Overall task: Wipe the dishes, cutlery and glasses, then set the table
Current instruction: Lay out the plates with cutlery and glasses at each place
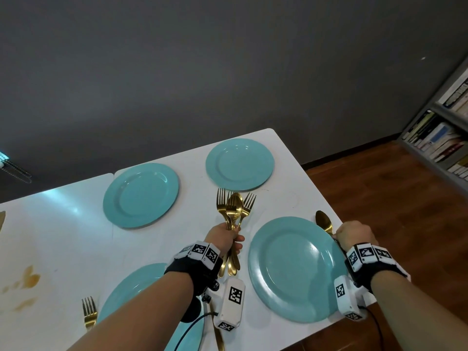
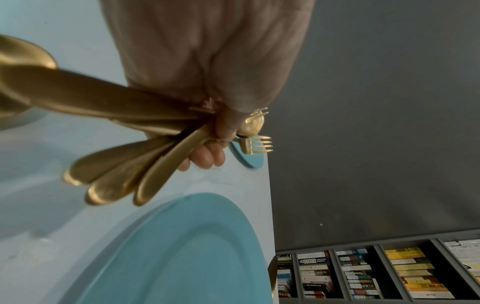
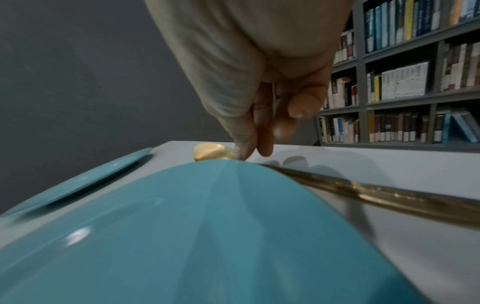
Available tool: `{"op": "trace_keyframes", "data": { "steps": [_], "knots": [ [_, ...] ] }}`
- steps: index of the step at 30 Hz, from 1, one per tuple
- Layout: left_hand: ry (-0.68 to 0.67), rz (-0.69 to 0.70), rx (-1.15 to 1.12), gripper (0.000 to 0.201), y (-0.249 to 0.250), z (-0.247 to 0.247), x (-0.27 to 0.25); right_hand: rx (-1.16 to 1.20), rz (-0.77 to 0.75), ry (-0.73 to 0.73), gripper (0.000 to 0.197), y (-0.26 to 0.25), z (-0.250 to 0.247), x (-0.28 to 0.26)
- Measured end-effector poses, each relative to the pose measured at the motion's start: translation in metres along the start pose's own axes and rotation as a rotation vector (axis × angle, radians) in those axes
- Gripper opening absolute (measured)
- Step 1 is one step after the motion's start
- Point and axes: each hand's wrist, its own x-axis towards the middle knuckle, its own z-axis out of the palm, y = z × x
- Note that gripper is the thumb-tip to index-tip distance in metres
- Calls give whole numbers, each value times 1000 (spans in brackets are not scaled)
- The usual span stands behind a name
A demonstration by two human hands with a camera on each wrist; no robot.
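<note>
White table [image 1: 63, 249], four bare teal plates [image 1: 291, 269]

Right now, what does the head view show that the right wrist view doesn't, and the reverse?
Head view only: all four teal plates, the far-left one included, the left hand gripping a bundle of gold cutlery, a lone fork.
Right wrist view only: the fingertips touching the spoon at its neck.
Both: the near-right plate, the spoon on the white table beside it, the right hand, the bookshelf.
</note>
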Motion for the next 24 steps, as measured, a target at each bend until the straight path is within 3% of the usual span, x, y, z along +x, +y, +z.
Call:
{"op": "trace_keyframes", "data": {
  "steps": [5,9,12,18,24],
  "knots": [
    [-33,1,-20,17,-4,0,-8,82,-226,37,22,-30,-12,-32],
    [-73,16,4,16,-5,1,-16,284,-406,-277,25,-68,1,-75],
    [-118,35,22,14,-7,-1,-22,367,-424,-371,39,-90,14,-104],
    [-255,44,75,20,-20,-17,-43,564,-384,-359,23,-106,33,-146],
    [-163,56,97,17,-40,-58,-54,901,-185,-304,29,-119,44,-175]
  ]
}}
